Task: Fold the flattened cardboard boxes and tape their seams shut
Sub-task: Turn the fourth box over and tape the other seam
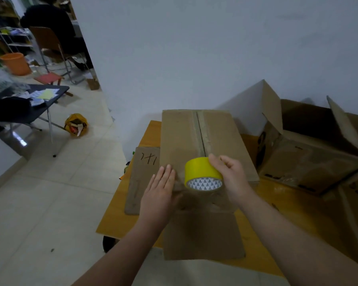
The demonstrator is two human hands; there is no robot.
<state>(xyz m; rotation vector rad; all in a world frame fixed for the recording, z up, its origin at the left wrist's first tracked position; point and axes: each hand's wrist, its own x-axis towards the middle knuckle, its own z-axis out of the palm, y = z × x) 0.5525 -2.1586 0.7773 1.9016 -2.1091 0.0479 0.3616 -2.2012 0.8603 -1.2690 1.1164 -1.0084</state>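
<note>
The yellow round tape roll [201, 170] has a bright, plain yellow outer band. Its inner core [205, 184] is white, printed with rows of small dark triangles. The rectangular brown cardboard box [180, 137] is a dull tan, with a dark seam line down the middle flanked by paler strips. The flat brown cardboard sheet [142, 182] bears black handwritten marks. The wooden table top [151, 133] is honey yellow-orange. The open brown cardboard carton [310, 157] on the right carries black print. Farther back, the round plastic bucket [16, 62] is orange, the small square stool [49, 77] red, the crumpled floor bag [75, 124] yellow, and the wall [194, 48] a plain grey-white.
</note>
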